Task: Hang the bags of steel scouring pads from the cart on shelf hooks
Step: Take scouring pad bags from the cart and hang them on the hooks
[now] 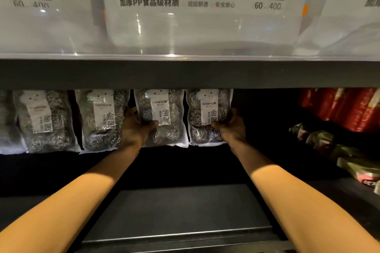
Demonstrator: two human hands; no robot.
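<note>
Several clear bags of steel scouring pads hang in a row under a dark shelf [185,74]. My left hand [136,126] grips the left edge of the third bag [164,117], thumb across its front. My right hand [229,127] grips the lower right side of the fourth bag [207,117]. Two more bags hang to the left, one [102,119] next to my left hand and another [44,121] further out. The hooks are hidden behind the shelf edge. The cart is out of view.
Large clear packs of plastic bowls [195,6] sit on the shelf above. Red packages [339,107] and green-wrapped goods [329,141] fill the dark space at the right. A dark lower shelf board [181,211] lies beneath my forearms.
</note>
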